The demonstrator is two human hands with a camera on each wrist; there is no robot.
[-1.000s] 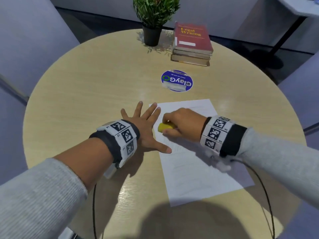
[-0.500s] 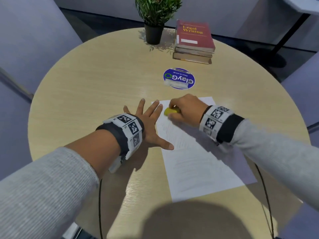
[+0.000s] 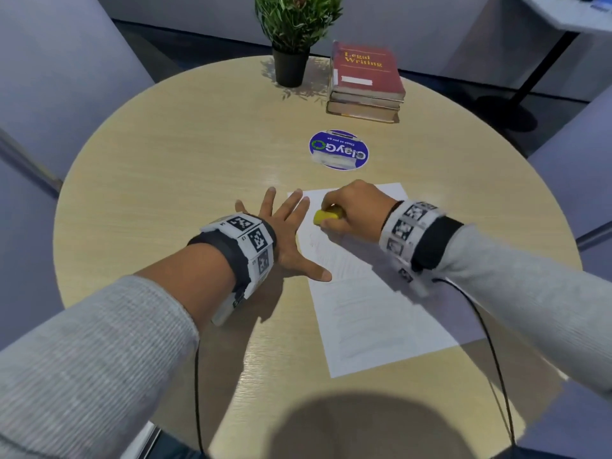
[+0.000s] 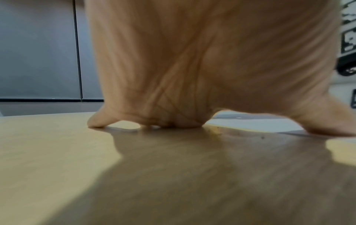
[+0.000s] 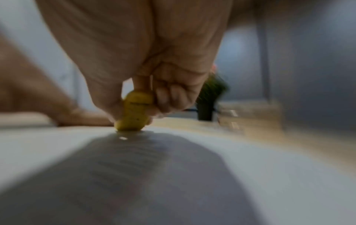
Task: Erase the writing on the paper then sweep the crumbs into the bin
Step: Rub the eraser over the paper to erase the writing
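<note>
— On table (image 3: 165, 167): paper (image 3: 381, 309), near edge. Where's eraser (image 3: 326, 217)?
— Pinched in right hand (image 3: 356, 210), between thumb and curled fingers; yellow tip sticking out below grip, pressed onto paper's far left part.
— And left hand (image 3: 281, 233)?
— Spread flat, holding nothing; palm on table, thumb and fingertips pinning paper's left edge, just beside eraser.

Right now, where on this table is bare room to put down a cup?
Bare wood lies left of the left hand, and between the round sticker and the table edge. It is crowded at the far side, by the potted plant and books, and on the paper.
</note>
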